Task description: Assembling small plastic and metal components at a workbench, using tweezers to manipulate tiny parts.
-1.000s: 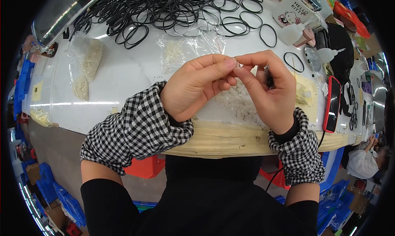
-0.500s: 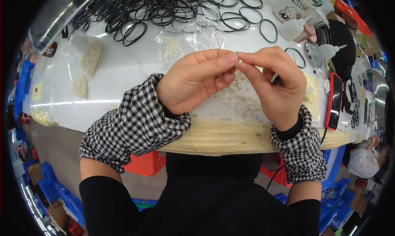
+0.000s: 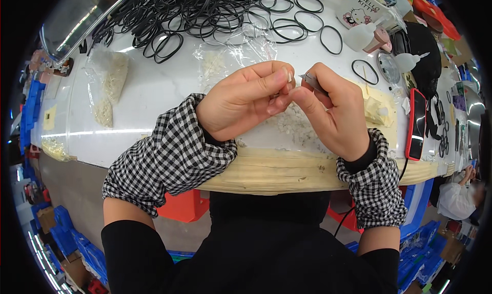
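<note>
A small white piece (image 3: pixel 290 77) sits pinched between the thumb and index finger of the left hand (image 3: pixel 238 103). Just beside it, the right hand (image 3: pixel 335 113) has its fingers curled round a pointed grey tool (image 3: pixel 313 82). Beneath the hands, a loose heap of white chips (image 3: pixel 296 125) lies on the white tabletop (image 3: pixel 164 91); beyond lie a clear plastic bag (image 3: pixel 246 50) and a tangle of black bands (image 3: pixel 205 9)

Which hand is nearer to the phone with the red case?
Right. The right hand is to the left of the phone; the left hand is farther left, beyond the right hand.
</note>
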Available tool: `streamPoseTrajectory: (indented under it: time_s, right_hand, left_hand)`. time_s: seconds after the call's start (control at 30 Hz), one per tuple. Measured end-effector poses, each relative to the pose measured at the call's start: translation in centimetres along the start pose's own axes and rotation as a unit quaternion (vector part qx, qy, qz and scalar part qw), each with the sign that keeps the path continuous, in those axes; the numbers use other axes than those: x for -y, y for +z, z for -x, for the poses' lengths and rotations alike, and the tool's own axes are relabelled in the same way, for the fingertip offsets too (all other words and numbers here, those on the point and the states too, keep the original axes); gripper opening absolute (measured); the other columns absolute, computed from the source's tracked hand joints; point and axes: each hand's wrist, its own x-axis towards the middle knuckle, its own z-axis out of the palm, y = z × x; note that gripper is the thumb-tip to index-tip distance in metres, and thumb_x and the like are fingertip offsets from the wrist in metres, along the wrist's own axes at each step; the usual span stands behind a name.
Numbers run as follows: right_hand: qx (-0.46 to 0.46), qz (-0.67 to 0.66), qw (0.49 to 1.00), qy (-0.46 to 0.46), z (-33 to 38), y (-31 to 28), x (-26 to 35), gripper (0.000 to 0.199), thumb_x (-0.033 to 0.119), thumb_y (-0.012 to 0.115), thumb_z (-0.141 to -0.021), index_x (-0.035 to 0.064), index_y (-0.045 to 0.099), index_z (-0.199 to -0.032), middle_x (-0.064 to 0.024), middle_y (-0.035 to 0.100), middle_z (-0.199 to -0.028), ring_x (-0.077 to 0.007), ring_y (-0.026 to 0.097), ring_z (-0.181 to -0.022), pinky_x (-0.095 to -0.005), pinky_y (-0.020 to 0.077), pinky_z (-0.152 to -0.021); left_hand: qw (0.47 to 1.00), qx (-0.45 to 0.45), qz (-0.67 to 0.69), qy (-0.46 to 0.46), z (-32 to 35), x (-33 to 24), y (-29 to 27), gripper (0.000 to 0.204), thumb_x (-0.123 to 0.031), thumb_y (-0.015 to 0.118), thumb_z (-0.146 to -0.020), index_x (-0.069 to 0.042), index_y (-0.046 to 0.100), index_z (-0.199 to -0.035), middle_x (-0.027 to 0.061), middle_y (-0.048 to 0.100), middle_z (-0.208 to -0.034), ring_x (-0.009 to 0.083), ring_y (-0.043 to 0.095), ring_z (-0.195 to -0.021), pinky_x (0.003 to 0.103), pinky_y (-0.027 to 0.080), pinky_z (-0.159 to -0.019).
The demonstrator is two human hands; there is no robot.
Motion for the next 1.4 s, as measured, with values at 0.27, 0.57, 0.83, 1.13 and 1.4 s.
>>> streamPoseTrajectory:
  time_s: [0.27, 0.57, 0.83, 1.13, 1.4]
  right_hand:
    - [0.014, 0.020, 1.000, -0.005, 0.13, 0.28, -0.18, 0.036, 0.033, 0.065, -0.084, 0.0044, 0.050, -0.067, -0.0090, 0.047, -0.052, -0.0244, 0.046, -0.044, -0.0324, 0.0352, -0.043]
    - [0.011, 0.011, 1.000, -0.006, 0.15, 0.26, 0.03, 0.036, 0.031, 0.065, -0.084, 0.0041, 0.050, -0.066, -0.0093, 0.048, -0.054, -0.0236, 0.047, -0.045, -0.0317, 0.0355, -0.043]
    - [0.026, 0.006, 1.000, -0.004, 0.25, 0.24, -0.03, 0.033, 0.029, 0.064, -0.085, 0.0036, 0.051, -0.067, -0.0092, 0.050, -0.055, -0.0231, 0.048, -0.046, -0.0310, 0.0363, -0.044]
    - [0.016, -0.006, 1.000, -0.011, 0.23, 0.23, 0.18, 0.031, 0.027, 0.064, -0.084, 0.0035, 0.052, -0.069, -0.0090, 0.052, -0.057, -0.0233, 0.050, -0.048, -0.0306, 0.0376, -0.045]
    - [0.020, 0.003, 1.000, -0.016, 0.31, 0.04, 0.20, 0.030, 0.027, 0.064, -0.085, 0.0035, 0.053, -0.069, -0.0089, 0.051, -0.057, -0.0225, 0.049, -0.047, -0.0304, 0.0375, -0.045]
  left_hand:
    - [0.999, 0.023, 0.013, -0.023, 0.13, -0.26, 0.38, 0.018, -0.023, 0.049, -0.096, -0.006, 0.054, -0.100, -0.0045, 0.050, -0.084, 0.0063, 0.044, -0.076, 0.019, 0.038, -0.071]
    - [0.999, 0.040, 0.014, -0.017, 0.17, -0.16, 0.02, 0.018, -0.022, 0.049, -0.096, -0.005, 0.053, -0.101, -0.0040, 0.049, -0.086, 0.0064, 0.045, -0.077, 0.020, 0.038, -0.072]
    - [0.999, 0.042, 0.012, -0.015, 0.23, -0.21, -0.05, 0.019, -0.022, 0.049, -0.096, -0.005, 0.054, -0.101, -0.0042, 0.050, -0.085, 0.0062, 0.046, -0.076, 0.019, 0.039, -0.071]
    - [0.997, 0.070, 0.010, -0.007, 0.10, 0.01, -0.26, 0.018, -0.023, 0.050, -0.096, -0.006, 0.054, -0.100, -0.0048, 0.050, -0.085, 0.0056, 0.045, -0.076, 0.019, 0.038, -0.070]
    - [0.997, 0.073, 0.019, -0.015, 0.05, -0.13, -0.01, 0.018, -0.023, 0.049, -0.096, -0.006, 0.053, -0.100, -0.0048, 0.049, -0.085, 0.0057, 0.045, -0.076, 0.019, 0.038, -0.071]
